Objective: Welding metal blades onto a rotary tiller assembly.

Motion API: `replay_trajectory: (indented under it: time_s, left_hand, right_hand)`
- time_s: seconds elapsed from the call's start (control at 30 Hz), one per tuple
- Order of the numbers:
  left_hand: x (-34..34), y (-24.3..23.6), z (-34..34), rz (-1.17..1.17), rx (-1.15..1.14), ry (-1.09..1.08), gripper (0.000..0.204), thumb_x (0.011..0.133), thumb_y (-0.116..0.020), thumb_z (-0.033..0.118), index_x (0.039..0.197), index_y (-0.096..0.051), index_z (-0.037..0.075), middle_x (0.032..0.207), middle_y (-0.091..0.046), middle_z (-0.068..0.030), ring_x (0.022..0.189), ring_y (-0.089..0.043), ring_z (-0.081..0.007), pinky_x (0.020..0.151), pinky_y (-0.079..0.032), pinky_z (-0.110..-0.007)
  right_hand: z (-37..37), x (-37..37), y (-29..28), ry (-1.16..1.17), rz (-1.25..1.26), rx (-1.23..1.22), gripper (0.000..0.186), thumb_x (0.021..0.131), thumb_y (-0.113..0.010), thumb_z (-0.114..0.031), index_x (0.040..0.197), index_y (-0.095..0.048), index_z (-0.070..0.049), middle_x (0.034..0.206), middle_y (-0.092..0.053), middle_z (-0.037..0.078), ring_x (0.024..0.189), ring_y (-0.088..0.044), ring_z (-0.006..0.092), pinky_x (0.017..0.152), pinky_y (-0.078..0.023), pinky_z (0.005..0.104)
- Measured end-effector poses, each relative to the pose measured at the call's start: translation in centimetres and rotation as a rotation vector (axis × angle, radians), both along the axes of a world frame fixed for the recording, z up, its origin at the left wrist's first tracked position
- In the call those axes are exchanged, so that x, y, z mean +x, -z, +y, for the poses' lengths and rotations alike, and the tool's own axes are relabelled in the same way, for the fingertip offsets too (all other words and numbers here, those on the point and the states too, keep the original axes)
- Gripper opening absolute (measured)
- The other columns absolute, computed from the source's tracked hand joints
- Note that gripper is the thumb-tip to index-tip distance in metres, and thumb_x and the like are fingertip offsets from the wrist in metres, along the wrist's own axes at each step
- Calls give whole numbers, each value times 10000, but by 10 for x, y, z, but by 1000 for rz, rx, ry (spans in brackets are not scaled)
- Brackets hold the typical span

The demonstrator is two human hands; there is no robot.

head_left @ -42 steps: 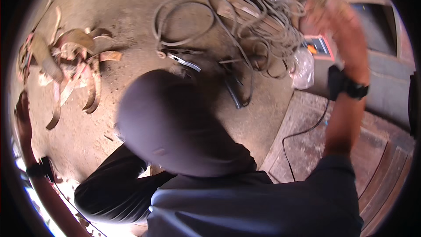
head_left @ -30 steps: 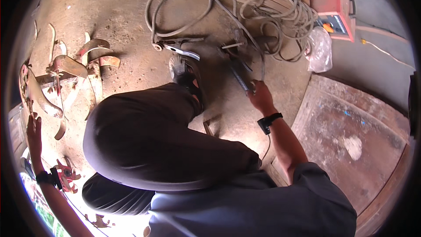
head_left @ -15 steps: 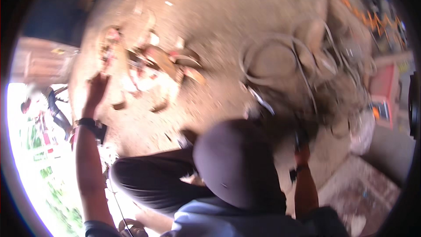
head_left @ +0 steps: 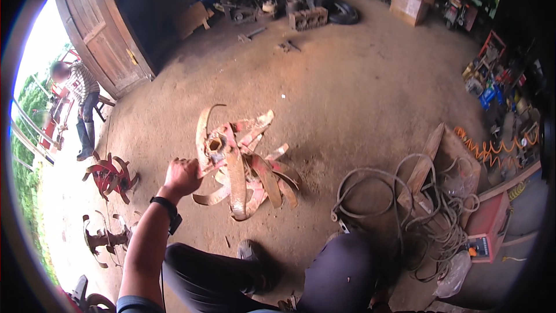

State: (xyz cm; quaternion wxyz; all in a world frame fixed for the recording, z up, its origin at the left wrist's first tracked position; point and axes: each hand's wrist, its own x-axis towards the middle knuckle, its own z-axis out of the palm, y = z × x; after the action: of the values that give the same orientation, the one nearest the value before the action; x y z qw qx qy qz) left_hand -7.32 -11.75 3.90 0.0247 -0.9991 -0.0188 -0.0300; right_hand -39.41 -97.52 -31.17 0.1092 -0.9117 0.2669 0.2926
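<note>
My left hand [head_left: 182, 177] is closed around the end of a blade on a tiller rotor [head_left: 236, 177]. The rotor has curved, mud-coated blades with worn red paint. A hexagonal socket shows at the end of its hub. It sits on the dirt-covered floor in front of my knees, its blades fanned out to several sides. My right hand does not show; my right knee fills the lower edge on that side. A grey cable [head_left: 370, 171] lies looped to the right of the rotor.
Two more bladed rotors, one red [head_left: 111, 177] and one dark [head_left: 107, 237], lie at left. A person [head_left: 84, 90] sits by the wooden door [head_left: 104, 29]. A red box [head_left: 487, 220] stands at right. A cardboard box [head_left: 411, 0] and tyre [head_left: 343, 11] are far back.
The view has swung up and steadied from blur. My left hand, earlier stretched out beside the rotor with its grip unclear, now grips a blade. My right hand has left the view.
</note>
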Motion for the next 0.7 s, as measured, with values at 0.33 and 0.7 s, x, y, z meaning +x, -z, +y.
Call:
replay_trajectory:
  time_s: [0.33,0.7]
  left_hand:
    - [32,59,75,47,223,-6,289,1033,-525,308,989,-704,85,916,-774,-206,847,-756,-402,792,-590,-534]
    - [102,80,182,72,6,-47,342,1052,-548,332,1127,-644,13,987,-708,-291,907,-699,-503,755,-529,-583]
  right_hand:
    - [18,18,29,-153,-21,120,454,997,-686,-383,1310,-658,-56,1163,-743,208,1059,-720,388,939,-580,499]
    - [35,-8,-23,33,21,-37,533,950,-709,-372,1332,-628,-9,1179,-731,304,1107,-716,480,965,-582,577]
